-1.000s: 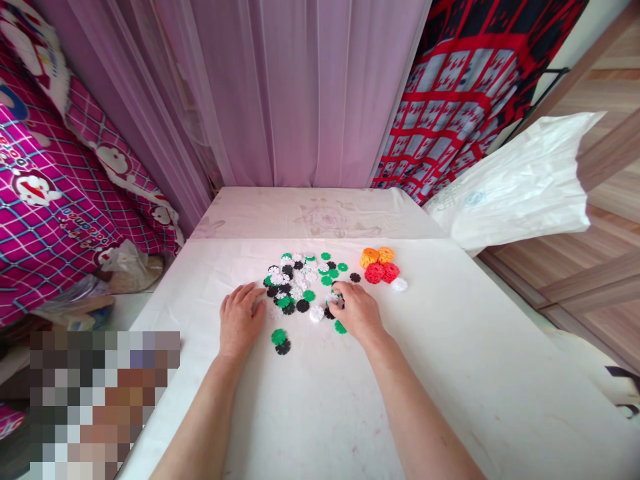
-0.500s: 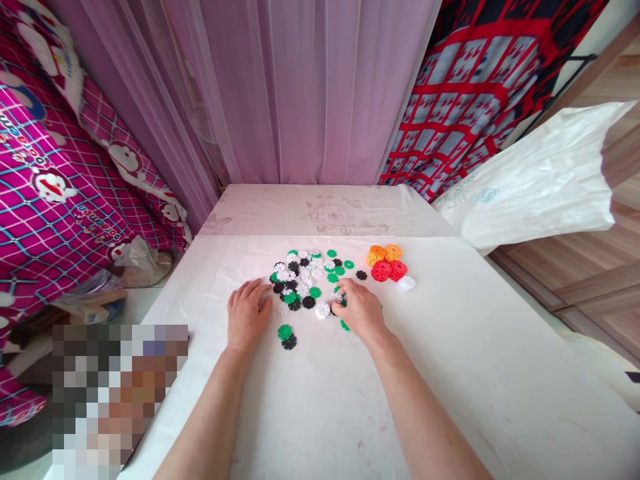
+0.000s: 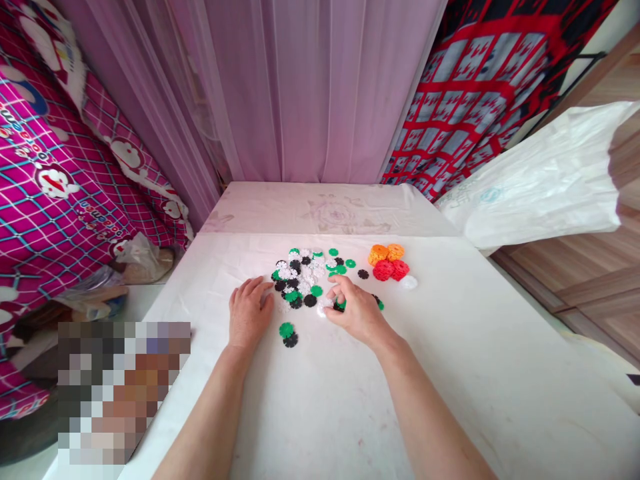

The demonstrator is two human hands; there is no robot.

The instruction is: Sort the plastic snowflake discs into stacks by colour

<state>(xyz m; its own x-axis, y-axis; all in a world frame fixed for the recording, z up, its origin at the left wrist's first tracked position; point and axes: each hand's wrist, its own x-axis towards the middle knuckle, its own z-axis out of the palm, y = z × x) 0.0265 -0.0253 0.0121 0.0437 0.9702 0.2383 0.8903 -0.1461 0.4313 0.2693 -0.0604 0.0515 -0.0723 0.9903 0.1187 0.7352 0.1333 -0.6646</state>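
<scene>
On the white-covered table (image 3: 310,407) lies a loose pile of notched plastic snowflake discs in white, black and green. My left hand (image 3: 250,308) rests on the cloth at the pile's left edge, fingers spread, the fingertips beside a black disc (image 3: 279,287). My right hand (image 3: 357,310) is at the pile's near right side, thumb and forefinger pinched at a white snowflake disc (image 3: 325,305) over a small white stack. The fingers partly cover that stack. Under this hand, black and green discs are partly hidden. A green disc (image 3: 287,330) overlaps a black disc (image 3: 291,341) nearer to me.
Right of the pile stand orange stacks (image 3: 379,254), red stacks (image 3: 384,269) and a white disc group (image 3: 409,282). A white plastic bag (image 3: 540,180) hangs at the table's right edge. Purple curtains (image 3: 310,93) hang behind. A blurred-out patch covers the lower left.
My right hand has shifted slightly left, from the discs right of the small white stack to the stack itself. My left hand stays in place. The view has tilted slightly.
</scene>
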